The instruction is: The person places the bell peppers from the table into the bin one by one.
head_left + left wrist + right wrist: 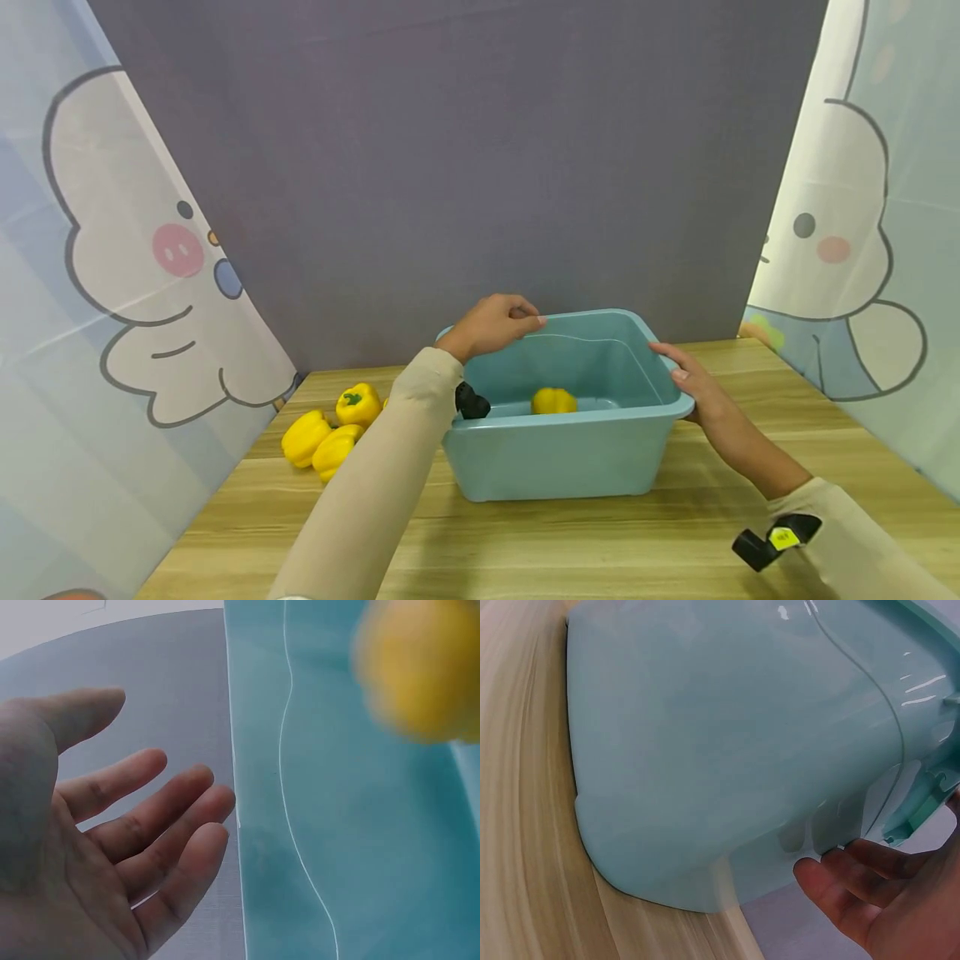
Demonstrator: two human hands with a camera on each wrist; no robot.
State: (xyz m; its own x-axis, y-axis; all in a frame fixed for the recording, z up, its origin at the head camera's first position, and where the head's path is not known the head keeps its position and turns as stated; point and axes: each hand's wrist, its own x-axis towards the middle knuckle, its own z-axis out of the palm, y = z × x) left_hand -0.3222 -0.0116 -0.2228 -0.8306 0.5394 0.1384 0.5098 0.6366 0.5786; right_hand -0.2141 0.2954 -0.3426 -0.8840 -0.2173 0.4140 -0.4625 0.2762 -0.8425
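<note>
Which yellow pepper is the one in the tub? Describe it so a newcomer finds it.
On the wooden table stands a light blue plastic tub, a hand at each side. The yellow bell pepper lies alone inside on the bottom; the three other yellow peppers lie outside, left of the tub.

Both hands [491,325] [693,379] forward — fingers relaxed
</note>
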